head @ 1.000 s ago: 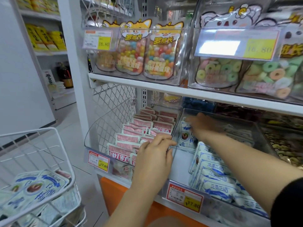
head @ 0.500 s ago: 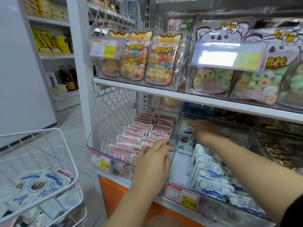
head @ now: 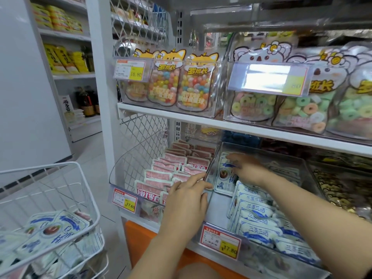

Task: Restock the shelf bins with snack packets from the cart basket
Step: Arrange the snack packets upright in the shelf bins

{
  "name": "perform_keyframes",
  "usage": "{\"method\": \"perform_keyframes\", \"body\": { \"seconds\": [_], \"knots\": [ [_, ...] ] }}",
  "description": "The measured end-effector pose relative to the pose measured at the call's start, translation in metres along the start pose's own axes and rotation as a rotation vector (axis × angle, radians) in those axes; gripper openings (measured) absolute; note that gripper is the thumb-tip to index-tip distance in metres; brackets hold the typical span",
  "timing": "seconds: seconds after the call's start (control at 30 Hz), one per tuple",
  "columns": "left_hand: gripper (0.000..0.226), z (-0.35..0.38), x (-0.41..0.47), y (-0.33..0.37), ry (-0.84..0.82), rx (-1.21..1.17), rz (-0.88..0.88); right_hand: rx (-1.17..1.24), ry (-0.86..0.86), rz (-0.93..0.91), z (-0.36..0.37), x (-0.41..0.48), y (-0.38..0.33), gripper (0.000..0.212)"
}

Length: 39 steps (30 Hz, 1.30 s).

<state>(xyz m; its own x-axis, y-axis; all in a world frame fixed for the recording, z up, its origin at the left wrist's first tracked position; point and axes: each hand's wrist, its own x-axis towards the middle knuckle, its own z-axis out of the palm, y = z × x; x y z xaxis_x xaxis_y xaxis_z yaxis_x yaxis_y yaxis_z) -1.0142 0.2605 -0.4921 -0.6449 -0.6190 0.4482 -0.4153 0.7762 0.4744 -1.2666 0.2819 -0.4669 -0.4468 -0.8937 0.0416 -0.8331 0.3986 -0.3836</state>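
Note:
My right hand point(head: 248, 168) reaches into the clear shelf bin point(head: 217, 210), its fingers laid over the top of an upright blue-and-white snack packet point(head: 222, 178) at the bin's back left. More blue-and-white packets point(head: 259, 218) lie in a row along the bin's right side. My left hand point(head: 187, 202) rests on the wall between this bin and the left one, fingers stretched across its rim and holding nothing. The white wire cart basket point(head: 84, 178) at lower left holds several of the same packets point(head: 54, 228).
The left bin holds rows of pink packets point(head: 171, 170) behind a 17.60 price tag point(head: 125, 200). The shelf above point(head: 181, 115) carries bins of candy bags. A bin of dark and gold snacks point(head: 340, 190) sits at the right. Yellow goods fill a far shelf at the left.
Both hands stay almost where they were. The view has lifted a little, so shelf and bins sit lower in the frame. My right hand has slid slightly forward over the upright packet.

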Motion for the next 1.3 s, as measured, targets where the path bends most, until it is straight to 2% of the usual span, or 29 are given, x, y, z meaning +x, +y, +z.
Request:
{"method": "perform_keyframes", "body": {
  "seconds": [0.13,0.27,0.4,0.6,0.73,0.87,0.97,1.17,1.3],
  "knots": [
    [0.029,-0.018,-0.006,-0.001,0.03,0.058,0.02,-0.023,0.066,-0.117,-0.012,-0.029,-0.03,0.041],
    [0.025,-0.059,-0.029,-0.017,0.097,0.144,-0.008,0.045,0.219,-0.415,-0.015,-0.055,-0.09,0.03],
    [0.025,-0.123,-0.065,-0.042,0.159,0.257,-0.101,0.084,0.148,-0.645,-0.002,-0.076,-0.171,0.022],
    [0.021,-0.225,-0.137,-0.096,0.185,0.41,-0.397,0.108,-0.055,-0.867,0.037,-0.094,-0.284,0.022],
    [0.023,-0.272,-0.169,-0.129,0.193,0.46,-0.58,0.08,-0.22,-0.89,0.078,-0.084,-0.333,0.024],
    [0.025,-0.282,-0.181,-0.146,0.167,0.446,-0.669,-0.143,-0.397,-0.886,0.119,-0.066,-0.368,0.034],
    [0.029,-0.275,-0.182,-0.147,0.061,0.452,-0.649,-0.281,-0.488,-0.84,0.152,-0.046,-0.382,0.046],
    [0.032,-0.273,-0.18,-0.144,0.038,0.488,-0.623,-0.553,-0.605,-0.693,0.193,-0.013,-0.39,0.084],
    [0.032,-0.272,-0.181,-0.143,0.043,0.482,-0.629,-0.66,-0.673,-0.648,0.204,-0.005,-0.389,0.083]
  ]
}}
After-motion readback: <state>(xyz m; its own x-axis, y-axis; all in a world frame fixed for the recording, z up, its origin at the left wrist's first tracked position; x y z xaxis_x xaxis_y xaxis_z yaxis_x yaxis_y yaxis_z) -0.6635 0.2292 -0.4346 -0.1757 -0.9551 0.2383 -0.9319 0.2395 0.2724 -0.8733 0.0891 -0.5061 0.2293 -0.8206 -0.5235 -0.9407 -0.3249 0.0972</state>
